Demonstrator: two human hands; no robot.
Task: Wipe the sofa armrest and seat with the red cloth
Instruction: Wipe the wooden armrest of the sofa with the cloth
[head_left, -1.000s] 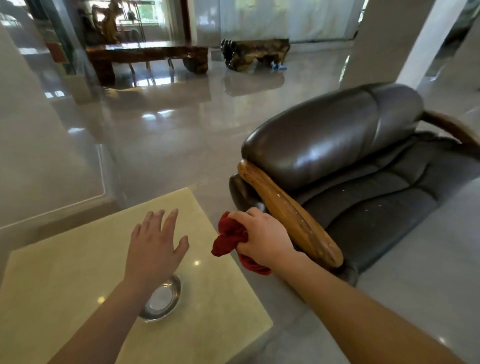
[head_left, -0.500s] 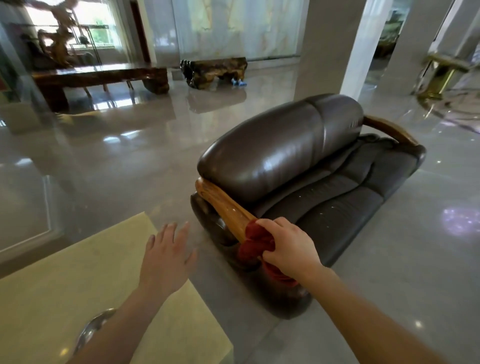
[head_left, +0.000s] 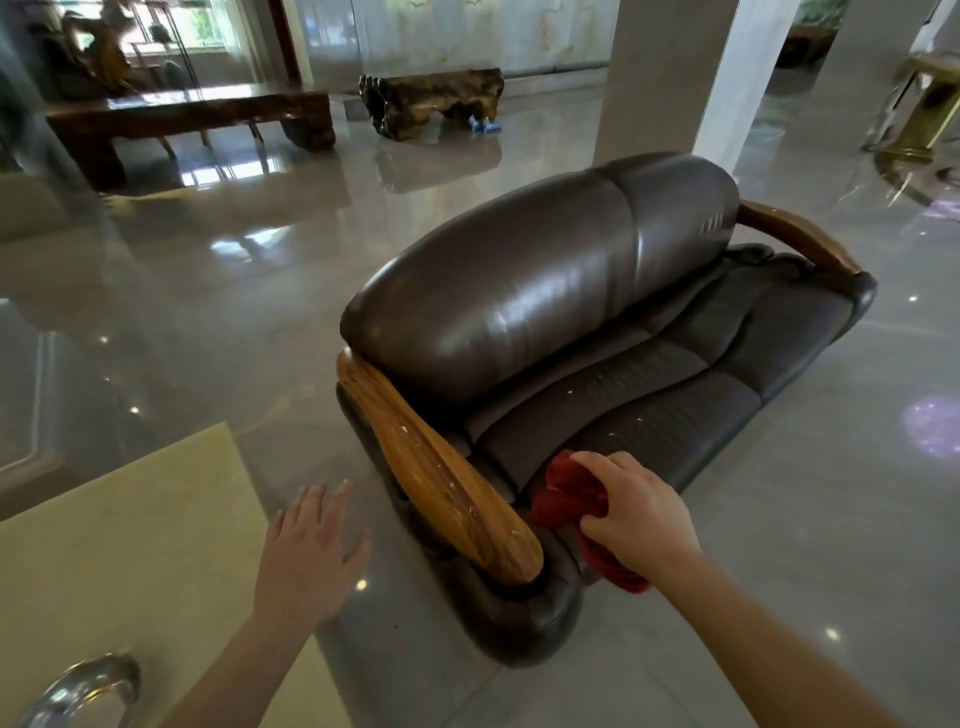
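One dark brown leather sofa (head_left: 545, 291) stands on the glossy grey floor (head_left: 208, 270), and it serves as the landmark here. It carries two wooden armrests: the near armrest (head_left: 441, 478), pale and speckled with small white marks, and the far armrest (head_left: 795, 241) at the sofa's other end. Between them lies the seat (head_left: 665, 395), dotted with a few white flecks.

Two bare hands are in view. The right hand (head_left: 636, 512) is clenched around the single red cloth (head_left: 569, 493), which sits bunched over the front corner of the seat, just beside the near armrest's front end; whether the cloth presses on the leather cannot be told. The left hand (head_left: 311, 545) is released, fingers spread and holding nothing, hovering on the outer side of the near armrest, apart from it.

Further out on that side of the sofa is one pale yellow table (head_left: 130, 545) with one metal bowl (head_left: 83, 691) at its near edge. Behind the sofa's backrest stand two dark wooden benches, a long one (head_left: 197, 111) and a carved one (head_left: 431, 101), and one white pillar (head_left: 670, 78).
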